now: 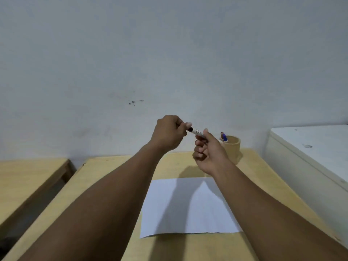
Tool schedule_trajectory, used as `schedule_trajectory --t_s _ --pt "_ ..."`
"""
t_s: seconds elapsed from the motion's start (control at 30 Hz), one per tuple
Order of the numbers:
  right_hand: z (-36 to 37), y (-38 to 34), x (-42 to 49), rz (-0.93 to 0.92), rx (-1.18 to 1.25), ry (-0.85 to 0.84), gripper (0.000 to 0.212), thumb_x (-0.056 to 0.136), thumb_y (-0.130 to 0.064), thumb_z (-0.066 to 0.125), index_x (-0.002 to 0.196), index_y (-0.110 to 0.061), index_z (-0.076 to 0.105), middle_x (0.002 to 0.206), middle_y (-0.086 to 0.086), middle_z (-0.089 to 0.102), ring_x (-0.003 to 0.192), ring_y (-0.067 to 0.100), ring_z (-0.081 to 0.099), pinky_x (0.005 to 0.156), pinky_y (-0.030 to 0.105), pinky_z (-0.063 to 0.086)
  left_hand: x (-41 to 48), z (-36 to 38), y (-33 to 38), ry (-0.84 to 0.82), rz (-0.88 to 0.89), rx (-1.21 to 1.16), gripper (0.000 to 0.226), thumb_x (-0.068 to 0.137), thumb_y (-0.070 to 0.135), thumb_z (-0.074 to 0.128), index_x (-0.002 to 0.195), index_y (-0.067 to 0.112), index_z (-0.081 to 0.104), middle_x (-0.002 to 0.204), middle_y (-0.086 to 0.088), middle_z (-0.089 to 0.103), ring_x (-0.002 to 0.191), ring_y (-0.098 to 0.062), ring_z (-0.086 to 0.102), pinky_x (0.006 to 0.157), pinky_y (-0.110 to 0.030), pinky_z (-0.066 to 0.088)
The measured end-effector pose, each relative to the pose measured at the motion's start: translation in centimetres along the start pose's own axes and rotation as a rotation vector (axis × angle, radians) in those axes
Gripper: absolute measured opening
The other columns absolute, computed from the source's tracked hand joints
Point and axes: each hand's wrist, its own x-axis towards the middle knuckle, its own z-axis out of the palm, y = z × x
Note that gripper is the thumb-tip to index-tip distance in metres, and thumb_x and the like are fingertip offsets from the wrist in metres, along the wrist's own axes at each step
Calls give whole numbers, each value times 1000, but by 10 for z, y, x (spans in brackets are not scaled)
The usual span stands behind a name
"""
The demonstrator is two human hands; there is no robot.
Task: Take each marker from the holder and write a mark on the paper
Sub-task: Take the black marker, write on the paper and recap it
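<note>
Two hands [169, 133] [208, 153] above paper [188, 206], perhaps clear.

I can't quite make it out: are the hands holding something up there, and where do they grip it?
Yes, a black marker, held above the table. The right hand pinches its white barrel; the left hand grips the black cap end.

Two bare forearms, no sleeves in view, left hand [169, 134], right hand [208, 150], short fingernails

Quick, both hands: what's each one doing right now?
Left hand: closed, pinching the black cap end of the marker.
Right hand: closed on the marker's barrel, above the paper.
</note>
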Motion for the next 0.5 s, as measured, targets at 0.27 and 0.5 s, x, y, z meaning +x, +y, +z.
schedule_trajectory --t_s 0.27,0.5 --pt "28 45 20 -114 -60 -100 18 100 -18 64 85 -9 62 68 7 64 53 16 72 47 23 51 -48 -44 -124 254 -350 -346 38 94 39 66 74 7 70 69 1 74 69 -20 65 75 -39 57" --pt "13 71 45 -214 -646 30 7 89 -9 68 83 -8 65 66 12 61 43 16 52 46 26 41 -72 -41 -200 -177 -365 234 13 87 28 70 83 16 70 75 9 68 74 -9 62 59 -21 43"
